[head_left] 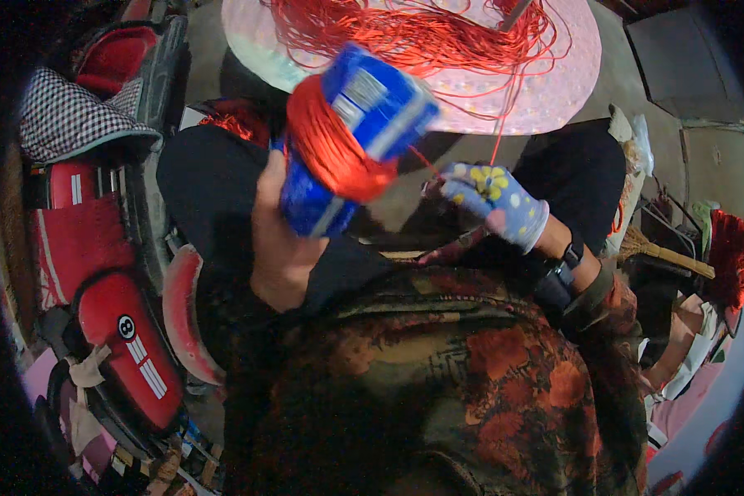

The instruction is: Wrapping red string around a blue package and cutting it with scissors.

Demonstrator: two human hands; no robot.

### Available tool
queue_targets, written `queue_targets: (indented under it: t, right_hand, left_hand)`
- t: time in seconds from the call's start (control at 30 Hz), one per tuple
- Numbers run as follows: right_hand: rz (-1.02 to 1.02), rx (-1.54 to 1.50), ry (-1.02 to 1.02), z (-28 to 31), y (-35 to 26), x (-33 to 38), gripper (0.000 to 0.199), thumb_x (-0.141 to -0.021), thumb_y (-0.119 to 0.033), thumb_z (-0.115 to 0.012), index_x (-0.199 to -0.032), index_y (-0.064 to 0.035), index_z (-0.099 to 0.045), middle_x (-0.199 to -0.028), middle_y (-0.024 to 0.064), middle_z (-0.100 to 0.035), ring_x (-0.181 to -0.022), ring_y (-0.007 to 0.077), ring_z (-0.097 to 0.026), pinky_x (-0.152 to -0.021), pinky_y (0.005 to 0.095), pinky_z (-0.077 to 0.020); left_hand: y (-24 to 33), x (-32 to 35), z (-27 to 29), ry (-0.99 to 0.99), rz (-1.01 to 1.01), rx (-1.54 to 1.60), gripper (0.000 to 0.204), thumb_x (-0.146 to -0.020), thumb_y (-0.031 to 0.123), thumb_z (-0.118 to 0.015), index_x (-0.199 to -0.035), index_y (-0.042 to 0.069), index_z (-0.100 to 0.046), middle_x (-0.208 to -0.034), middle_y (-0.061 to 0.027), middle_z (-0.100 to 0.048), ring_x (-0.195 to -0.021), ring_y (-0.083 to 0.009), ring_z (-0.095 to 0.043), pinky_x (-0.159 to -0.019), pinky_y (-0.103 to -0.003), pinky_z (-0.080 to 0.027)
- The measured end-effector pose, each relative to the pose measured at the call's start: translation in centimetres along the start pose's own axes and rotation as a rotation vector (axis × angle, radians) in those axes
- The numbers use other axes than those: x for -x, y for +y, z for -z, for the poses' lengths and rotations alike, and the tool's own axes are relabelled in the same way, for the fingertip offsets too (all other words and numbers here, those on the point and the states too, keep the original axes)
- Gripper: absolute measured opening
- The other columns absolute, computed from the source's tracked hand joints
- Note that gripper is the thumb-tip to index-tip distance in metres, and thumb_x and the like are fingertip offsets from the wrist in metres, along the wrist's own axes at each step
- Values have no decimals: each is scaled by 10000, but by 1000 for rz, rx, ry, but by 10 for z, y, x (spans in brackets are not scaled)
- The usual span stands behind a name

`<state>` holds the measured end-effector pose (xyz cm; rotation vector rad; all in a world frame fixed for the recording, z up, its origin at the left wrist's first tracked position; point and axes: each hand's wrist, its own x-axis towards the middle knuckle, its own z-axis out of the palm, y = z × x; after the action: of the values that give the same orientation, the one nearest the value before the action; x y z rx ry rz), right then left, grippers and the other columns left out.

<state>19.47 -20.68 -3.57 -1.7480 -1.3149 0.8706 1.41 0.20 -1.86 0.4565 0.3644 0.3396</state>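
My left hand grips a blue box with red thread wound thickly around its middle. The box is tilted, its upper end toward the right. My right hand, in a blue glove with yellow flowers, pinches a strand of the red thread that runs up from it. The strand leads to a loose tangle of red thread lying on a round pale pink tray at the top. A dark watch sits on my right wrist.
A red scooter body stands at the left, with a checkered cloth over its upper part. A straw broom and red fabric lie at the right. My dark trousers and flowered jacket fill the lower middle.
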Motion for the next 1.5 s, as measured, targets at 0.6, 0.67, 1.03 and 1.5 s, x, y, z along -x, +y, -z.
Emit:
queue_targets:
  t: [0.6, 0.67, 1.03, 1.5]
  right_hand:
    - [-44, -136, 78, 19, 20, -29, 243, -885, -261, -644, -942, -25, -640, -874, 82, -680, -760, 187, -641, -738, 311, -495]
    - [-54, -215, 29, 14, 16, -13, 242, -947, -230, -556, -1008, -7, -628, -923, 100, -675, -784, 232, -644, -761, 337, -497]
    - [226, 243, -81, 41, -70, -26, 189, -855, -292, -665, -862, -103, -662, -719, 83, -653, -639, 257, -641, -575, 338, -496]
    - [295, 515, -185, 9, -41, -5, 122, -859, -176, -654, -896, -60, -645, -802, 146, -636, -707, 330, -623, -618, 374, -500]
  left_hand:
    - [7, 19, -7, -262, 442, -355, 611, -762, 432, -724, -1183, 33, -534, -1073, -59, -622, -974, -144, -605, -859, -311, -483]
    - [7, 34, -31, 79, 298, -209, 648, -803, 458, -677, -1255, 28, -497, -1145, -79, -606, -1037, -173, -599, -900, -341, -479]
    - [-7, -7, -1, 60, 166, -928, 362, -781, 209, -742, -1051, 22, -588, -917, -35, -626, -822, -92, -590, -748, -269, -493]
    - [-2, -10, -3, 255, -36, -253, 424, -877, 317, -651, -1175, 40, -533, -1087, -72, -608, -961, -179, -623, -861, -350, -504]
